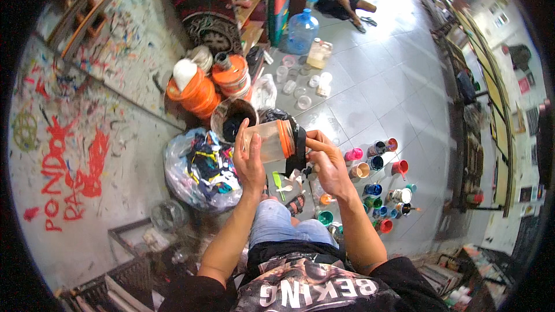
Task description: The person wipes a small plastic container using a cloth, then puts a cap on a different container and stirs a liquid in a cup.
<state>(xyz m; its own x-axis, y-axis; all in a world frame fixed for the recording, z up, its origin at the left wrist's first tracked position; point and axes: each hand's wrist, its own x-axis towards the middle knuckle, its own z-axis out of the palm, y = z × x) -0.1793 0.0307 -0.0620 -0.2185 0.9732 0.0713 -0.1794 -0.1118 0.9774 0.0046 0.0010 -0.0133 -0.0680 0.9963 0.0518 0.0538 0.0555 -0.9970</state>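
A clear plastic jar with an orange rim lies tilted on its side in front of my chest. My left hand is wrapped round its body, fingers along the near wall. Against the orange end runs a black flat strip, which hangs down past the jar. My right hand is closed in a pinch at the strip's edge. What the strip is made of I cannot make out. Below it, a green plastic spoon-like tool lies on the floor near my feet.
A clear bag of coloured scraps and orange buckets stand at left. Several open paint cups cover the floor at right. Farther off are clear cups, a jerrycan, a blue water jug and a seated person.
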